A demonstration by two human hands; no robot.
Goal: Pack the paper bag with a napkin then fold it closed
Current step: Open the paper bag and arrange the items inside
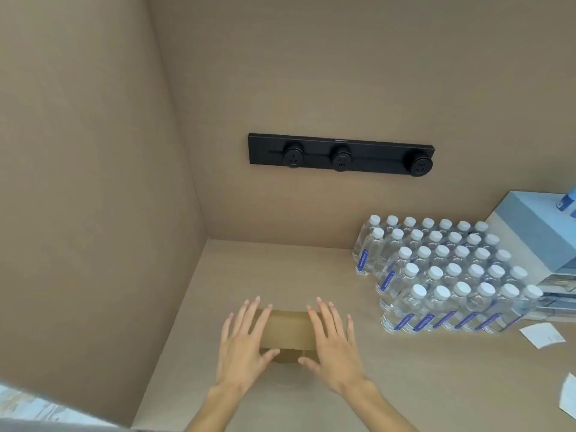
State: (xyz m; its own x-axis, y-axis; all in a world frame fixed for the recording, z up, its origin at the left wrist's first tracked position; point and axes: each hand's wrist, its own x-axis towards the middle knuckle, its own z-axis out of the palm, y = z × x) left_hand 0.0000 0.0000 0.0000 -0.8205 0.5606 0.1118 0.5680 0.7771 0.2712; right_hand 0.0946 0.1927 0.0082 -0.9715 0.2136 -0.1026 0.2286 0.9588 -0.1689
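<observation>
Paper bag (288, 330) — flat brown rectangle — lies under left hand (241, 339) and right hand (332, 341), fingers splayed.

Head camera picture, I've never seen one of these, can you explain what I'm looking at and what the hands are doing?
It is one picture from a camera worn on a person's head, looking down at their own bare hands. There is no machine. The left hand and right hand lie spread flat on a brown paper bag on a beige counter, pressing rather than gripping. To the right stand rows of water bottles beside a blue box, with paper slips nearby. A black socket rail hangs on the wall. No napkin shows.
</observation>
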